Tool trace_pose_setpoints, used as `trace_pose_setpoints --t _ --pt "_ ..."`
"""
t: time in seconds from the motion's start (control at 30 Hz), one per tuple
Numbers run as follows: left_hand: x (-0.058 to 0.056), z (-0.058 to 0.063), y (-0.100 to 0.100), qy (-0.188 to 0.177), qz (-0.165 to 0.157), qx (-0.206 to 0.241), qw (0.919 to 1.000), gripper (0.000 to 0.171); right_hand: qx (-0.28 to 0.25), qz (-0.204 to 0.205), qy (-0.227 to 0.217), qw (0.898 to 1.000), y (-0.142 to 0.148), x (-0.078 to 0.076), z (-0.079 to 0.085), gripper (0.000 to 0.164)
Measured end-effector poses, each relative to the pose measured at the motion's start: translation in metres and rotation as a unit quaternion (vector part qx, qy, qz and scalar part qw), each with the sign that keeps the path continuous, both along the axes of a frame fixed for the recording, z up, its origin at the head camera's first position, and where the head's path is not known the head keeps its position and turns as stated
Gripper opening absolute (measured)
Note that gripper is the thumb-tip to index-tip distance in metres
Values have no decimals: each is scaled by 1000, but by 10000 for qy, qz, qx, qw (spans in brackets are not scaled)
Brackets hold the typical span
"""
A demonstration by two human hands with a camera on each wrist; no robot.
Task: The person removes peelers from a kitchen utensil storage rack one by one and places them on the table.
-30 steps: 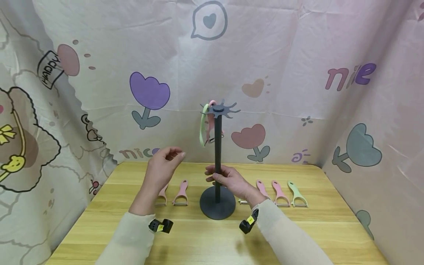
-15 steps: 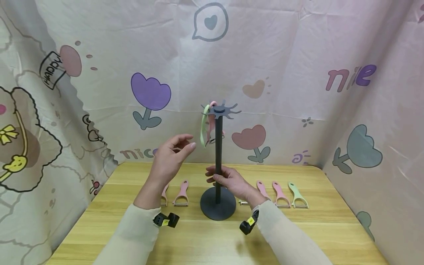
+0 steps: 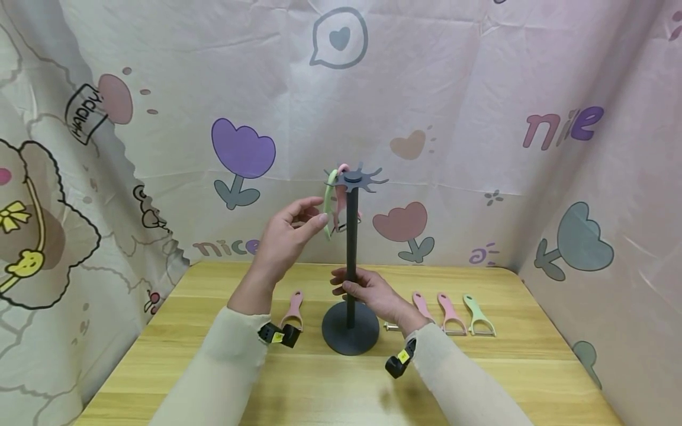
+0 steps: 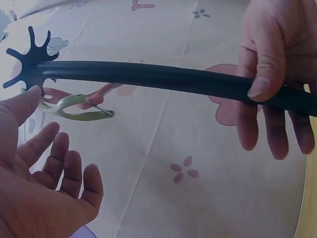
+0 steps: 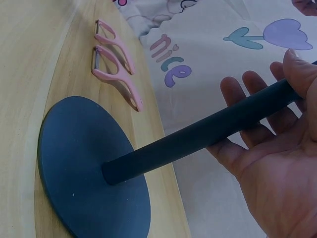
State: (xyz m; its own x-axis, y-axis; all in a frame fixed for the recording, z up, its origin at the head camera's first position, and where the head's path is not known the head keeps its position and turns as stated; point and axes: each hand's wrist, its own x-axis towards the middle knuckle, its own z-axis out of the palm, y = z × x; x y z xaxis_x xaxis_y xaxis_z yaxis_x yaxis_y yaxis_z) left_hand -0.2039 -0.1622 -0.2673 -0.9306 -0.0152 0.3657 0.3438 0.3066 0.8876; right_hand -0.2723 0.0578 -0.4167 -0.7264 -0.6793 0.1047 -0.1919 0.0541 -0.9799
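Note:
A black stand (image 3: 352,242) with a round base and a star-shaped hook top stands upright on the table. My right hand (image 3: 377,293) grips its post low down, thumb in front and fingers behind. On the left side of the top hang a green peeler (image 3: 327,204) and a pink peeler (image 3: 341,204), blade ends down. My left hand (image 3: 285,236) is raised beside the green peeler, thumb and index finger apart, fingertips right at its handle in the head view. The left wrist view shows this hand (image 4: 47,183) with loosely bent fingers and nothing pinched.
On the wooden table (image 3: 330,384), two pink peelers lie left of the base, the nearer one (image 5: 116,74) plain in the right wrist view. To the right lie several peelers, including a pink one (image 3: 450,312) and a green one (image 3: 481,316). A printed curtain (image 3: 453,89) hangs behind.
My left hand has moved up and to the right, from over the left of the table to the hanging green peeler. The right hand keeps its hold on the post.

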Motion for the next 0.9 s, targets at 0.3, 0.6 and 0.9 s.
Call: trace_pose_setpoints --t 0.3,0.6,0.9 --pt "-12 7 4 -196 -394 292 9986 45 60 -23 37 10000 1 1 0 38" --pt "-14 8 7 -264 -626 489 9965 41 -39 28 -25 10000 1 1 0 38" --pt "-14 9 7 -275 -668 658 9952 35 -2 -2 11 10000 0 1 -1 40"
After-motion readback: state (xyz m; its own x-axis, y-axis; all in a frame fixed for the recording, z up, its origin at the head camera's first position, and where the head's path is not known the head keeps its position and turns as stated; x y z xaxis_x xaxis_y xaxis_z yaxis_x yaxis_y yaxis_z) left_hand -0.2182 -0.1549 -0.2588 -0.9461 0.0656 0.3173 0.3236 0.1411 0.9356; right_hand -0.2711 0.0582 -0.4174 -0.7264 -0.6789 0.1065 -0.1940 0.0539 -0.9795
